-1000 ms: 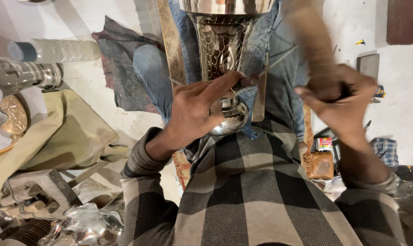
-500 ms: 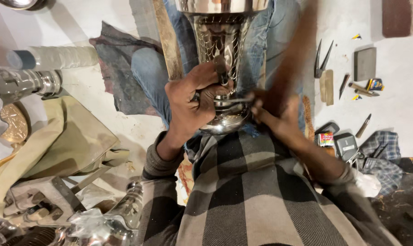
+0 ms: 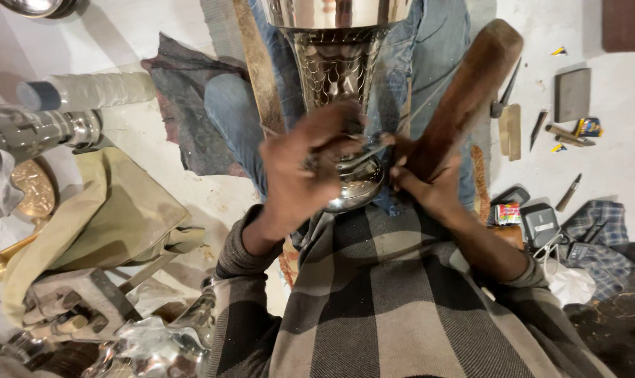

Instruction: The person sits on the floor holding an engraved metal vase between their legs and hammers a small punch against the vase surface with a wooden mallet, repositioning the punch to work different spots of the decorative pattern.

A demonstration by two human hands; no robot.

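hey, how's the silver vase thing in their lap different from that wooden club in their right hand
The silver vessel is shiny metal with a scale-like embossed pattern; the wooden mallet is dull, smooth brown wood. The vessel lies along the person's lap between the jeans-clad legs, flaring wide at its far end; the mallet is a plain thick club, tilted diagonally. The left hand rests on the vessel's stem; the right hand grips the mallet.

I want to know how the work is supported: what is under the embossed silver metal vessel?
Under the embossed silver metal vessel show blue-jeaned legs and a long wooden plank. The left hand covers its narrow stem, so what bears its base cannot be seen.
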